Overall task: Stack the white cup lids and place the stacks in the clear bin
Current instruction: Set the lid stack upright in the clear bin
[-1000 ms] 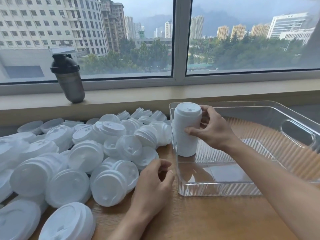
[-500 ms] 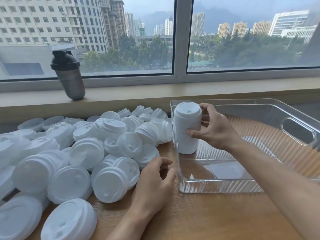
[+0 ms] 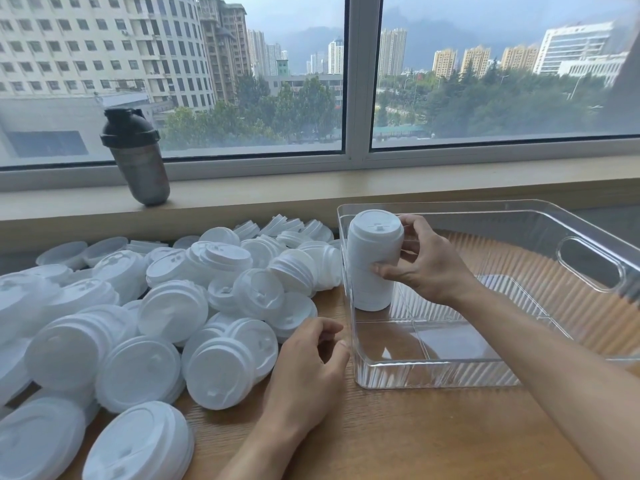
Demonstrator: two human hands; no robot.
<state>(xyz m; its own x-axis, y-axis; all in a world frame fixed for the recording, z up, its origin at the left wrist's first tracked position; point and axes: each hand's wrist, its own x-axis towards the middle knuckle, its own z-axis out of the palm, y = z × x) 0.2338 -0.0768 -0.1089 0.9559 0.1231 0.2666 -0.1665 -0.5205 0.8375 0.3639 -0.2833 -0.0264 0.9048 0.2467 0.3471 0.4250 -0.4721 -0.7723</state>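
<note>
Gripping a tall stack of white lids (image 3: 373,261), the person's right hand (image 3: 424,261) has thumb on the near side and fingers curled round the far side of the column. Stack stands upright inside the clear bin (image 3: 502,216), in its far-left corner, base looks down on the bin floor, though the ribbed wall blurs the contact. Top lid faces up, sip slot visible.

Left hand (image 3: 311,362) rests on the wooden table (image 3: 398,438) just outside the bin's near-left corner, fingers loosely curled, holding nothing. Fingertips sit close to the bin wall; can't tell if they touch it.

Loose lid pile (image 3: 156,306) covers the table's left side, right up to the bin's left wall. Mix of single lids and short nested stacks, most lying tilted or on their sides, some tops facing the camera.

Bin is clear, ribbed, with a cut-out handle (image 3: 588,265) on its right wall. Only that one stack in it.

Dark shaker bottle (image 3: 136,157) stands on the window sill (image 3: 311,192) behind the pile, well apart from it. City buildings and trees outside the window.
</note>
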